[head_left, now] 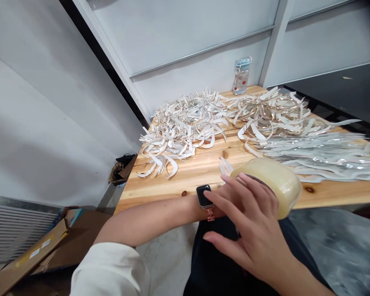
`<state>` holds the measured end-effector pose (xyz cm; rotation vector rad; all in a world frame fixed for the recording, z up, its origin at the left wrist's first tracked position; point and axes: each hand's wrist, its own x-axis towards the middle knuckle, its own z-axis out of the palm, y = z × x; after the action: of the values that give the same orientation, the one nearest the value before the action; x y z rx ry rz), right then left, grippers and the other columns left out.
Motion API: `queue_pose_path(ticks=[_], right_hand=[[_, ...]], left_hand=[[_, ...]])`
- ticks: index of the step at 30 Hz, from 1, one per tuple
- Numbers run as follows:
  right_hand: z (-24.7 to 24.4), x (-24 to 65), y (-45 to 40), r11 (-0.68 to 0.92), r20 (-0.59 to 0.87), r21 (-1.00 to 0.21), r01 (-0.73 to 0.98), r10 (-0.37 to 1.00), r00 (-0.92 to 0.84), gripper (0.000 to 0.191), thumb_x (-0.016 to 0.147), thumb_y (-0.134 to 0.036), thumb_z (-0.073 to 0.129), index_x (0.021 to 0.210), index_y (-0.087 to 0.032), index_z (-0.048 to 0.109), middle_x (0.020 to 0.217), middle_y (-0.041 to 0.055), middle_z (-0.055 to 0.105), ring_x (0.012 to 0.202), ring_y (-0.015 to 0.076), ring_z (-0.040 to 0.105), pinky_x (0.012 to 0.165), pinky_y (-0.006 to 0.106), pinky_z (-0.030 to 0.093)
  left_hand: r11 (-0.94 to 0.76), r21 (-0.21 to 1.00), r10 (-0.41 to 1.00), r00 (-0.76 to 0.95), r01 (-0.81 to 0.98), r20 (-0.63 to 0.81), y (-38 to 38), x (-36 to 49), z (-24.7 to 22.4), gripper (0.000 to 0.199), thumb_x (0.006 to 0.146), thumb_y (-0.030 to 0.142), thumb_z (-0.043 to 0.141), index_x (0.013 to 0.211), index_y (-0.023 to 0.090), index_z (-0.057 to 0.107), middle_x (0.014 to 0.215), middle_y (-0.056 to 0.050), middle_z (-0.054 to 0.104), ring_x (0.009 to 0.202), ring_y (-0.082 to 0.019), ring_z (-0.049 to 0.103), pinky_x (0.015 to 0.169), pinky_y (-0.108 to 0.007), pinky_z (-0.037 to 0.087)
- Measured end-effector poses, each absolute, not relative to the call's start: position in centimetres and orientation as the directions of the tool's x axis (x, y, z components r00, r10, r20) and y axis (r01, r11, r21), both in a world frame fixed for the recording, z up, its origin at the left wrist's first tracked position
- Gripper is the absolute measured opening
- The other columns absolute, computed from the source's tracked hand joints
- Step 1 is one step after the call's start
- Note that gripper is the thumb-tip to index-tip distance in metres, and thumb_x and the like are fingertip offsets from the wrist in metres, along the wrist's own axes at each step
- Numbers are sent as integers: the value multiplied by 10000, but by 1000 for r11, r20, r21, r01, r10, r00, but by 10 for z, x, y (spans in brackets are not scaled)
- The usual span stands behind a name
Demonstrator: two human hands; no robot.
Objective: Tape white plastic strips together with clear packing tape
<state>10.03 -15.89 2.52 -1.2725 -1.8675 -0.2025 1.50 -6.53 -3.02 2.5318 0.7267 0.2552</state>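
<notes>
My right hand [253, 222] reaches in from the lower right with its fingers spread, the index fingertip at the dark face of the smartwatch [204, 196] on my left wrist. Behind it, my left hand [230, 191] is mostly hidden, so its fingers and grip do not show. A large roll of clear yellowish tape [273, 181] sits at my left hand, past the right hand's fingers. A small clear strip [225, 166] lies beside the roll. Piles of curled white strips [185, 123] and gold-edged strips [268, 113] cover the table's back.
Long silvery strips [320, 154] lie along the right of the wooden table [160, 189]. A bottle with a blue lid [242, 76] stands at the back against the partition. Cardboard boxes [49, 250] are on the floor at the lower left.
</notes>
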Motion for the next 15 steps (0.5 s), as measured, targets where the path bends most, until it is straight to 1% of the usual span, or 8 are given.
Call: queue_pose_path(ticks=[1,3,4,6,7,9,12,15], right_hand=[[23,99,-157,489,688,-317,813,709,-158,607,884,-672,570,1316,-246,569,1501,168,473,1390,473,365,1058,636,335],[16,100,-153,513,648,-381,770,741,-174,779,814,-773,574,1330,-192,520,1555,215,395,1431,489,319,1069,654,364],[13,101,-152,525,642,-417,742,748,-168,835,802,-794,565,1349,-168,484,1556,237,384,1432,478,334,1077,647,377],[9,103,-150,547,656,-457,702,740,-149,857,828,-774,549,1395,-143,421,1523,252,423,1404,439,409,1096,622,386],[9,104,-149,552,666,-457,697,732,-143,839,850,-747,546,1416,-145,402,1495,243,462,1381,417,450,1104,609,386],[9,104,-148,554,675,-438,708,723,-148,817,873,-706,550,1451,-154,378,1433,211,541,1332,384,514,1119,588,379],[12,102,-146,543,678,-415,730,720,-149,808,875,-675,564,1467,-162,365,1381,178,599,1294,363,554,1121,560,383],[15,100,-144,531,681,-410,742,719,-138,770,886,-654,553,1457,-171,370,1358,164,617,1283,358,559,1118,545,380]], left_hand=[[-718,519,571,819,463,59,-73,2,-31,584,844,661,565,1382,460,463,1478,66,530,1487,-309,307,1207,-589,285],[-687,556,613,784,467,101,-86,-17,-30,780,807,721,569,1468,369,350,1572,5,422,1521,-340,215,1225,-593,248],[-679,576,622,773,456,122,-91,-23,-29,858,796,726,576,1496,312,302,1596,-37,384,1525,-353,199,1229,-574,250],[-671,604,626,765,430,151,-98,-26,-26,954,790,699,592,1532,221,228,1596,-105,369,1520,-359,220,1230,-520,272],[-670,611,627,763,423,159,-98,-24,-25,969,795,676,595,1543,200,203,1581,-119,388,1513,-351,243,1230,-497,282],[-668,611,632,757,424,166,-97,-19,-21,954,806,636,595,1553,201,192,1537,-114,447,1499,-328,286,1233,-471,285],[-672,598,642,745,436,178,-91,-15,-18,866,813,606,598,1532,242,281,1476,-76,518,1481,-305,321,1245,-450,269],[-678,593,648,734,434,204,-87,-18,-16,810,803,590,612,1499,264,357,1444,-48,545,1479,-295,328,1256,-427,255]])
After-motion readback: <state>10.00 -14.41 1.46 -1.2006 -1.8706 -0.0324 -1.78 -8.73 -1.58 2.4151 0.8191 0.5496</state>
